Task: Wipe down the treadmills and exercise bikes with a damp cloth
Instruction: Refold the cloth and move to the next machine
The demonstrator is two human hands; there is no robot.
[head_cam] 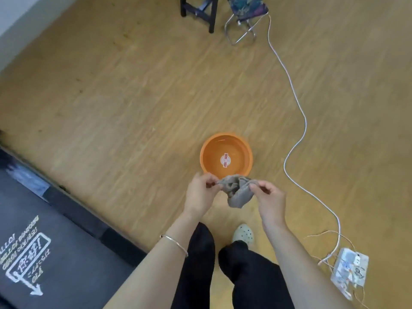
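Both my hands hold the cloth [237, 192] up over the floor [133, 97]: left hand [200, 192] pinches one bunched end, right hand [268, 197] pinches the other, fingers curled. It hangs crumpled between them, just above the near rim of the basin [226, 156], which seems to hold water. Treadmill [55, 253] lies to my left.

The treadmill [55, 253] runs off the left and bottom edges, the folding stool [247, 6] is cut by the top edge, and the cloth [236, 192] hides the near rim of the orange basin [202, 157]
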